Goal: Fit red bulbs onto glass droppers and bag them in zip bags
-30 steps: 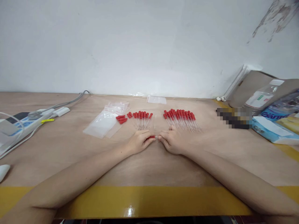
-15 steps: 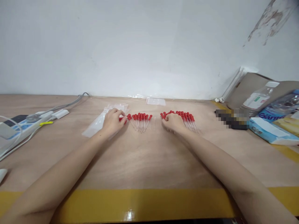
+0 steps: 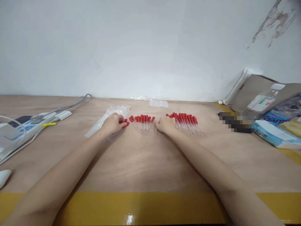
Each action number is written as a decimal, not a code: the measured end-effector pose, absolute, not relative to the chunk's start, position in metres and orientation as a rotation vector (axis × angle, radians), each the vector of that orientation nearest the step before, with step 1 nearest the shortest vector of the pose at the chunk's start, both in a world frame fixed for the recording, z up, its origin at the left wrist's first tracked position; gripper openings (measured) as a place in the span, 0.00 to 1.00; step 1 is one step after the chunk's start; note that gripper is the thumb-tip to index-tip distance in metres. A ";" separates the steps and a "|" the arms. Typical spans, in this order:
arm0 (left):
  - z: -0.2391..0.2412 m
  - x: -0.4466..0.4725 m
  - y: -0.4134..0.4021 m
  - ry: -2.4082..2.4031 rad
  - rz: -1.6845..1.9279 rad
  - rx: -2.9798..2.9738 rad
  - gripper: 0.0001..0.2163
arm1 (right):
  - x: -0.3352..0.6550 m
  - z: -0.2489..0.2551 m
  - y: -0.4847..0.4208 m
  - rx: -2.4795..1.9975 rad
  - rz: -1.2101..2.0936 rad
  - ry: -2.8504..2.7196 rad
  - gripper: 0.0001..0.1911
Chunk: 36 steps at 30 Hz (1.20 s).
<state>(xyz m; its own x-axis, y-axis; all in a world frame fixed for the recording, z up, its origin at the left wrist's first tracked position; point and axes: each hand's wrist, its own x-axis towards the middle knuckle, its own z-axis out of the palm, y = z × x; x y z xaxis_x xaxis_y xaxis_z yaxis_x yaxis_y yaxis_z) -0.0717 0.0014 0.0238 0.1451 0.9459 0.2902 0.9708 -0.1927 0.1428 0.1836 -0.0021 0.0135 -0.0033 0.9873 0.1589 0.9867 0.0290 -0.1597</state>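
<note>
Two rows of glass droppers with red rubber caps lie on the wooden table: a left row [image 3: 142, 122] and a bigger right row [image 3: 185, 122]. A few loose red caps [image 3: 124, 123] lie left of the left row. My left hand [image 3: 112, 124] rests on clear plastic bags [image 3: 117, 110], its fingertips pinched on one of the loose red caps. My right hand [image 3: 166, 125] lies in the gap between the two rows, fingers curled at the right end of the left row. Whether it holds anything is hidden.
A power strip with cables [image 3: 30, 125] lies at the left, and a white object [image 3: 3, 177] at the left edge. A cardboard box, a plastic bottle [image 3: 263, 99] and tissue packs [image 3: 275, 133] crowd the right. A small clear bag [image 3: 158, 103] lies by the wall. Yellow tape [image 3: 145, 207] marks the near table edge.
A second ago both hands met near me on a red cap. They then reached out to the rows. My right hand has now slid left from the right row into the gap.
</note>
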 end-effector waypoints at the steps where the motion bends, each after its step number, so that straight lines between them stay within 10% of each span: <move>1: 0.023 -0.071 0.001 -1.942 -0.499 -2.315 0.10 | 0.180 0.014 -0.001 -2.061 0.043 -2.065 0.19; 36: 0.023 -0.049 -0.015 -1.777 -0.501 -2.203 0.06 | 0.247 -0.025 -0.061 -1.263 -0.171 -2.001 0.11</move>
